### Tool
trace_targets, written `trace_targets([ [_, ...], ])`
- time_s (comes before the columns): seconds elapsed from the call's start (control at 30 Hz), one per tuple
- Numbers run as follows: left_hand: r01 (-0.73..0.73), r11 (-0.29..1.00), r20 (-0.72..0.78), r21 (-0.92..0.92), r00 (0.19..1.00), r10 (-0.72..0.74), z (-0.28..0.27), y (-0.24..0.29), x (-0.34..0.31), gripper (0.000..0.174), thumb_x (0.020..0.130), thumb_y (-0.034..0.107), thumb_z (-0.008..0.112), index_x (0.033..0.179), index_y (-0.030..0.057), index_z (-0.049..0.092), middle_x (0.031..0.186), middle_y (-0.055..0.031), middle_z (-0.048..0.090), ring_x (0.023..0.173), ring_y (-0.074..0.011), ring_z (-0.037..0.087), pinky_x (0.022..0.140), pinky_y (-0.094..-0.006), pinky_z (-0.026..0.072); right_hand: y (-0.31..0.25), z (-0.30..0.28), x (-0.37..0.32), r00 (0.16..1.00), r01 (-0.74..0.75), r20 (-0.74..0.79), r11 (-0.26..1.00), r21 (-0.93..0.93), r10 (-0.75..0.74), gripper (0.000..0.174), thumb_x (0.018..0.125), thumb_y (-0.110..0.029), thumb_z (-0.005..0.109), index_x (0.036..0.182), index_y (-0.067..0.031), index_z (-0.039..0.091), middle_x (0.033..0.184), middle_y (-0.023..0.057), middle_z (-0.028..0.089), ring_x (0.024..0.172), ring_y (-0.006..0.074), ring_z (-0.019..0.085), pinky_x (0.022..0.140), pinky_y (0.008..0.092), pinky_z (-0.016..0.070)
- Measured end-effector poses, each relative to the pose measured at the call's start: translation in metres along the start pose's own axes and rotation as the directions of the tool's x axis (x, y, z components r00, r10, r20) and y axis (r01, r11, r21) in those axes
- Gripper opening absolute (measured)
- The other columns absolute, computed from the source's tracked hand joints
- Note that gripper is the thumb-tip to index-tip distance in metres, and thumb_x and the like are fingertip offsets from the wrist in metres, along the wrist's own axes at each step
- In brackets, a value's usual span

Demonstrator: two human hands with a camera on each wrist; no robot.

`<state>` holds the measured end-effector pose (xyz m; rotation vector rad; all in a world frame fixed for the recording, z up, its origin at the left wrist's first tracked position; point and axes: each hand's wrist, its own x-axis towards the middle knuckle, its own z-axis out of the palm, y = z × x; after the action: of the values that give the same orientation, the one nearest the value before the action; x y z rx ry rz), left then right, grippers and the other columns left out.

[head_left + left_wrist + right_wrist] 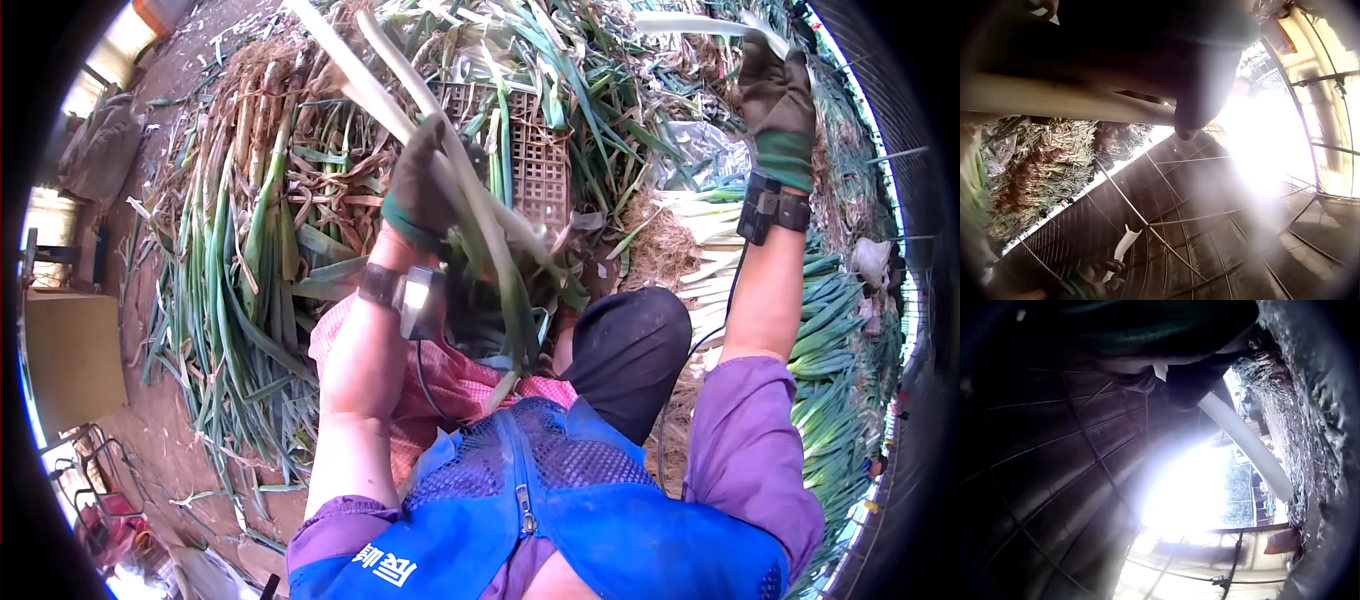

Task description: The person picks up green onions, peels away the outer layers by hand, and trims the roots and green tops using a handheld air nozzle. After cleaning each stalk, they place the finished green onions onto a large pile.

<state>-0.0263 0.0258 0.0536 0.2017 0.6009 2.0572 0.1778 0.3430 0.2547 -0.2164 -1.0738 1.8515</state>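
Observation:
My gloved left hand point(420, 190) grips two long scallions with thick white stalks point(478, 200); their green ends hang down over my lap. In the left wrist view a pale stalk point(1054, 102) runs across beneath the dark glove. Raised at the far right, my gloved right hand point(778, 100) pinches a white strip of scallion point(690, 22) pointing leftward. The right wrist view shows that pale strip point(1247, 447) sticking out from the fingers. Both hands are well apart, above the scallions on the ground.
To the left lies a heap of untrimmed scallions point(215, 240) with dry brown leaves. A beige plastic crate point(540, 165) sits ahead among loose leaves. Along the right, cleaner scallions point(820, 340) are laid in a row, near a clear plastic sheet point(710, 150). A cardboard box point(75, 350) stands far left.

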Motion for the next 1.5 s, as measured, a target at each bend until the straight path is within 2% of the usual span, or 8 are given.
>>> trace_targets([
  [0.1,0.021,0.996,0.067,-0.087,0.998,-0.015,0.000,-0.001,0.006,0.028,0.090,0.030,0.066,0.107,0.0106,0.057,0.085,-0.0065,0.064,0.076,-0.0235,0.067,0.070,-0.0411,0.0582,0.037,-0.025,-0.033,0.854,-0.116,0.349,0.795,-0.595,0.386,0.042,0.094,-0.032,0.063,0.118,-0.0004,0.050,0.104,0.0167,0.062,0.089,0.0214,0.065,0.072,0.0253,0.0598],
  [0.2,0.116,0.993,0.043,-0.036,0.993,-0.114,0.017,-0.013,0.005,0.028,0.090,0.030,0.066,0.106,0.0087,0.058,0.085,-0.0054,0.064,0.075,-0.0206,0.066,0.070,-0.0382,0.0582,0.145,0.002,-0.150,0.673,-0.225,0.251,0.517,-0.826,0.695,0.044,0.089,-0.030,0.065,0.121,-0.0004,0.053,0.100,0.0128,0.064,0.085,0.0203,0.064,0.075,0.0289,0.0558],
  [0.6,-0.068,0.699,-0.043,0.712,0.989,0.141,-0.012,-0.013,0.010,0.029,0.083,0.005,0.062,0.111,0.0014,0.059,0.084,-0.0022,0.061,0.072,-0.0105,0.056,0.063,-0.0246,0.0469,0.200,-0.008,-0.197,0.775,-0.458,-0.093,0.454,-0.764,0.625,0.039,0.083,-0.033,0.072,0.102,0.0009,0.067,0.087,0.0051,0.067,0.075,0.0154,0.064,0.072,0.0273,0.0538],
  [0.8,0.093,0.770,-0.122,0.632,0.992,-0.019,-0.002,0.006,0.009,0.026,0.092,0.027,0.063,0.100,0.0026,0.062,0.081,-0.0057,0.065,0.071,-0.0144,0.062,0.065,-0.0261,0.0490,0.171,-0.014,-0.170,0.891,-0.392,-0.017,0.749,-0.534,0.454,0.035,0.088,-0.018,0.070,0.117,0.0003,0.061,0.101,0.0086,0.069,0.089,0.0159,0.067,0.082,0.0272,0.0544],
  [1.1,0.081,0.933,0.079,0.351,0.990,-0.115,-0.003,-0.025,0.012,0.026,0.103,0.028,0.049,0.111,0.0052,0.057,0.092,-0.0025,0.060,0.082,-0.0109,0.058,0.074,-0.0244,0.0483,0.193,0.025,-0.198,0.728,-0.500,0.035,0.566,-0.656,0.685,0.037,0.079,-0.027,0.074,0.103,-0.0003,0.065,0.079,0.0005,0.062,0.069,0.0108,0.060,0.062,0.0248,0.0474],
  [1.2,-0.167,0.791,0.301,0.589,0.953,-0.023,-0.009,-0.025,0.014,0.025,0.102,0.030,0.051,0.109,0.0065,0.057,0.090,-0.0018,0.059,0.081,-0.0118,0.058,0.074,-0.0251,0.0488,0.194,0.026,-0.198,0.759,-0.482,-0.014,0.548,-0.683,0.651,0.039,0.079,-0.027,0.074,0.106,-0.0001,0.064,0.077,0.0008,0.062,0.069,0.0109,0.060,0.062,0.0245,0.0480],
  [1.23,0.157,0.974,0.121,0.165,0.977,-0.178,-0.006,-0.024,0.015,0.023,0.101,0.030,0.053,0.107,0.0084,0.057,0.089,-0.0015,0.059,0.082,-0.0127,0.058,0.075,-0.0253,0.0493,0.195,0.023,-0.198,0.751,-0.493,-0.029,0.531,-0.689,0.659,0.039,0.079,-0.026,0.074,0.106,0.0002,0.064,0.078,0.0015,0.062,0.069,0.0111,0.060,0.062,0.0246,0.0485],
  [1.5,-0.103,0.986,-0.062,0.131,0.992,0.112,0.007,0.012,0.024,0.021,0.094,0.026,0.061,0.107,0.0122,0.053,0.084,-0.0036,0.060,0.069,-0.0156,0.060,0.064,-0.0308,0.0522,0.193,0.012,-0.234,0.418,-0.658,0.144,0.408,-0.632,0.897,0.043,0.080,-0.018,0.074,0.116,0.0022,0.061,0.088,0.0050,0.064,0.074,0.0127,0.062,0.068,0.0253,0.0526],
])
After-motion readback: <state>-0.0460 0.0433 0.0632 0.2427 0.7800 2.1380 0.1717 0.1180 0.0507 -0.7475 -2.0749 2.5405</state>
